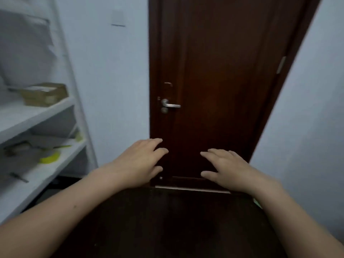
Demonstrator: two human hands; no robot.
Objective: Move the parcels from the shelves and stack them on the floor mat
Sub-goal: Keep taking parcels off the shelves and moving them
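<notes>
Hands first: our left hand (141, 161) and our right hand (225, 168) are held out side by side ahead of us, palms down and a little apart. Their fingers (156, 141) are spread and relaxed, gripping nothing and touching nothing that we can make out. Both bare forearms run back toward the bottom corners of the view. The parcels sit well off to our left on the white shelves (46, 110). A brown cardboard parcel (44, 94) rests on the middle shelf near its right end. Above it a large grey soft parcel (26, 49) fills the upper shelf, though it is too blurred for us to say more. On the shelf below the cardboard parcel lies a yellow roll (49, 158) among a few small items that we cannot identify. Straight in front of us stands a dark brown door (214, 71) with a silver lever handle (172, 105) on its left side, and our hands show in front of its lower part. Pale wall flanks the door, with a switch plate (117, 16) high up between it and the shelves. Below our arms the floor (167, 220) is dark.
</notes>
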